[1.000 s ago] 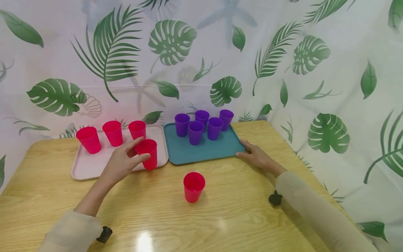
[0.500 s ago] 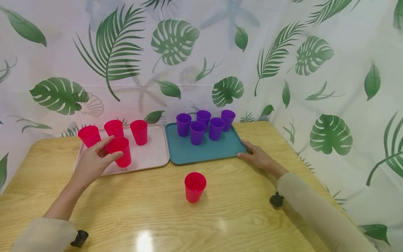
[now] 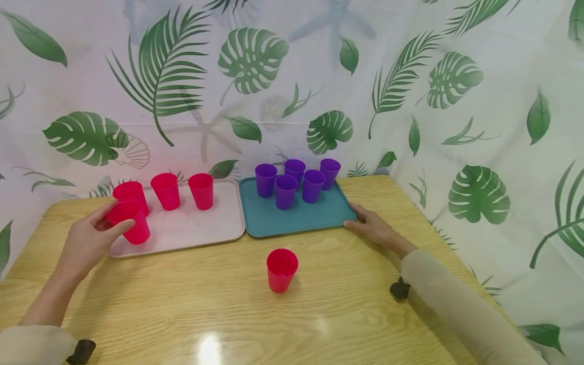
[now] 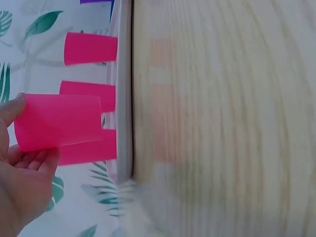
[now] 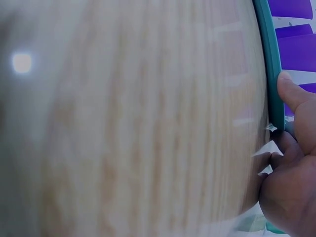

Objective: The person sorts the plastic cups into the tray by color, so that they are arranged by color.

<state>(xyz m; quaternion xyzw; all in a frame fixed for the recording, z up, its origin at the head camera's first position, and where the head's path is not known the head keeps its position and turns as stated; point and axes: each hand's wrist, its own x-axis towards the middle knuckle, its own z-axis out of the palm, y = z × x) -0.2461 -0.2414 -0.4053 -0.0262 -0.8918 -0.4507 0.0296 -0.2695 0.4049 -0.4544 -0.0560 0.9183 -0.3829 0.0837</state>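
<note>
My left hand (image 3: 88, 235) grips a red plastic cup (image 3: 138, 230) by its upper part, thumb on the near side. The cup is upright over the front left of the pale pink tray (image 3: 201, 235); in the left wrist view its base (image 4: 98, 118) shows a small gap above the tray. Behind it, three more red cups (image 3: 166, 192) stand in a row on that tray. My right hand (image 3: 374, 227) holds the front right corner of the teal tray (image 3: 296, 223), with the thumb (image 5: 286, 84) at the rim. Several purple cups (image 3: 286, 192) stand toward that tray's back.
A single red cup (image 3: 282, 271) stands on the wooden table (image 3: 237, 304) in front of the trays. Leaf-patterned cloth (image 3: 292, 66) hangs behind and along the right side of the table. The two trays sit side by side with their edges meeting.
My left hand has carried its red cup leftward along the pink tray, from its right end to its front left. My right hand stays at the teal tray's corner.
</note>
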